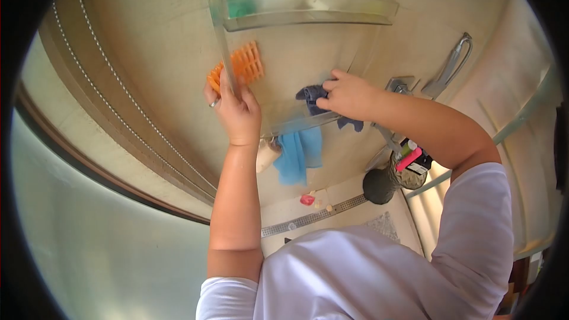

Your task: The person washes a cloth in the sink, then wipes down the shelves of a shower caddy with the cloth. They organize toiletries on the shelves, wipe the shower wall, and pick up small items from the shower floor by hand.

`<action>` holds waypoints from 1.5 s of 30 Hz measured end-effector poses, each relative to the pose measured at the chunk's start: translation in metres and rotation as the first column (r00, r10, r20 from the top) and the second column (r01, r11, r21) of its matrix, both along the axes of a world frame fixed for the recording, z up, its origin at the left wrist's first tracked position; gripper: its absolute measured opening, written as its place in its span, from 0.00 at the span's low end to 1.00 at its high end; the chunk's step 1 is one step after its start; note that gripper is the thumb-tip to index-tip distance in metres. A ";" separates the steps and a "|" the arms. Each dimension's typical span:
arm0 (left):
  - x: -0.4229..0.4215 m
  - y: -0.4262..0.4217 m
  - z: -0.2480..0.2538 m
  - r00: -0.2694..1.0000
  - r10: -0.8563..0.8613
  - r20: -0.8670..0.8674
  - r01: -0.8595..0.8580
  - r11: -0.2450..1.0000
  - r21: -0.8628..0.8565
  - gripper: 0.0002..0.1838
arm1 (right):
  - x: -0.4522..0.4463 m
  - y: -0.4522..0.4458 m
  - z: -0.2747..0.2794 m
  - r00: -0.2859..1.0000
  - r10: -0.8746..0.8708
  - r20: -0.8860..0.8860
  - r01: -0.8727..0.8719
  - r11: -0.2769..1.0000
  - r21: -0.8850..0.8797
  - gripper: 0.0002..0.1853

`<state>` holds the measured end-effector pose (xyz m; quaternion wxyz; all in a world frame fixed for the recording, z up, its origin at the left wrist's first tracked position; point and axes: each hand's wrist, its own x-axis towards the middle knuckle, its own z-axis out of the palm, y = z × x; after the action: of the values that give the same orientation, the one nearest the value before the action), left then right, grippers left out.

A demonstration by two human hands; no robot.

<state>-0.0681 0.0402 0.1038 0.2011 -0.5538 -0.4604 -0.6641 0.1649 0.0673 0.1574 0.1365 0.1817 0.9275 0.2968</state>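
Observation:
My left hand (237,112), with a ring on one finger, is closed around an orange slatted plastic piece (246,62) at the upright edge of a clear shelf unit (308,18). That edge passes across my fingers and the orange piece. On the right, my right hand (347,96) has its fingers bent over a dark blue cloth (314,96) at the unit's lower ledge. Part of this cloth hangs below the ledge. Between my hands, a light blue cloth (296,154) hangs lower down.
Beaded chains (118,89) run down the left side. A chrome hand shower (450,65) is mounted on the right wall. Below it stand a dark bin (379,186) and a pink-labelled item (409,157). A drain grate (314,216) crosses the floor, with a red scrap (307,200) nearby.

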 end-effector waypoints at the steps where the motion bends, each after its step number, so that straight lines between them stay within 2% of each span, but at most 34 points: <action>1: 0.000 0.000 0.000 1.000 -0.002 0.016 0.002 1.000 -0.025 0.23 | -0.001 -0.001 0.001 1.000 0.017 -0.005 -0.017 0.999 -0.029 0.05; 2: 0.001 -0.001 0.002 1.000 -0.005 0.016 0.005 1.000 -0.026 0.23 | -0.002 -0.002 0.001 0.998 -0.053 0.047 0.055 0.998 -0.044 0.06; 7: 0.003 -0.002 -0.001 0.999 -0.003 0.042 0.004 1.000 -0.021 0.23 | -0.003 0.004 -0.011 0.992 -0.127 -0.027 0.128 0.990 0.051 0.08; 11: 0.000 0.000 -0.002 0.998 0.038 -0.041 -0.040 0.998 -0.048 0.23 | -0.005 0.003 -0.017 0.982 -0.181 -0.058 0.184 0.981 0.067 0.08; 14: -0.001 0.000 -0.002 0.999 0.036 -0.022 -0.037 0.998 -0.041 0.23 | -0.007 0.000 -0.011 0.990 -0.132 -0.052 0.133 0.991 0.005 0.08; 17: 0.001 0.000 -0.004 1.000 0.030 0.002 -0.030 0.999 -0.037 0.22 | -0.004 0.000 -0.003 0.995 -0.092 0.029 0.094 0.992 -0.087 0.11; 20: 0.002 0.002 -0.007 1.000 0.030 0.010 -0.029 0.999 -0.019 0.22 | -0.010 -0.003 0.020 0.934 -0.318 -0.159 0.235 0.888 -0.396 0.14; 23: -0.001 0.002 -0.007 1.000 0.028 -0.003 -0.028 0.999 -0.020 0.22 | -0.018 -0.018 0.072 0.809 -0.340 -0.480 0.122 0.896 -0.428 0.13; 26: -0.001 0.001 -0.005 0.998 0.054 -0.020 -0.054 0.998 -0.015 0.22 | -0.011 -0.020 0.084 0.791 -0.058 -0.608 0.045 0.998 -0.037 0.08; 29: -0.001 -0.001 -0.002 0.998 0.058 -0.024 -0.058 0.998 -0.020 0.22 | -0.005 -0.011 0.053 0.928 0.003 -0.373 0.065 0.983 0.171 0.08; 30: 0.000 -0.001 -0.002 0.998 0.057 -0.015 -0.058 0.998 -0.017 0.21 | -0.004 -0.005 0.036 0.947 -0.093 -0.306 0.124 0.989 0.084 0.09; 31: 0.001 -0.001 -0.002 0.998 0.059 -0.006 -0.059 0.998 -0.013 0.21 | -0.009 -0.002 0.019 0.933 -0.259 -0.249 0.248 0.966 -0.075 0.09; 32: 0.001 -0.001 -0.001 0.999 0.050 0.006 -0.050 0.999 -0.021 0.20 | -0.017 0.003 0.007 0.898 -0.408 -0.165 0.369 0.902 -0.224 0.10; 34: 0.001 -0.002 -0.001 0.999 0.035 0.030 -0.034 0.999 -0.042 0.17 | -0.038 0.014 0.002 0.819 -0.561 -0.124 0.450 0.760 -0.469 0.12; 36: 0.001 -0.003 -0.001 1.000 0.026 -0.002 -0.026 0.999 -0.018 0.20 | -0.056 0.037 -0.015 0.862 -0.331 -0.385 -0.002 0.755 -0.655 0.14; 38: -0.001 -0.001 0.001 0.999 0.033 -0.010 -0.033 0.999 -0.001 0.23 | -0.099 0.027 -0.033 0.826 -0.273 -0.494 -0.085 0.805 -0.587 0.15; 39: -0.003 0.000 -0.003 0.999 0.045 0.001 -0.045 0.999 -0.005 0.23 | -0.123 0.005 -0.013 0.836 -0.471 -0.283 0.124 0.664 -0.738 0.16; 41: -0.010 -0.002 -0.004 0.999 0.046 0.004 -0.046 0.999 -0.009 0.24 | -0.135 0.011 -0.020 0.869 -0.418 -0.265 0.084 0.653 -0.752 0.18; 43: -0.017 -0.006 -0.003 1.000 0.024 -0.006 -0.024 0.999 -0.023 0.25 | -0.115 0.019 -0.020 0.888 -0.293 -0.354 -0.140 0.561 -0.816 0.18; 45: -0.001 -0.005 0.002 1.000 0.020 -0.011 -0.021 0.999 -0.033 0.25 | -0.067 0.037 -0.020 0.914 -0.296 -0.279 -0.064 0.571 -0.819 0.20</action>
<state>-0.0687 0.0351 0.1058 0.2010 -0.5558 -0.4760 -0.6513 0.0982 0.1045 0.1378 0.0386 0.2151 0.9522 -0.2136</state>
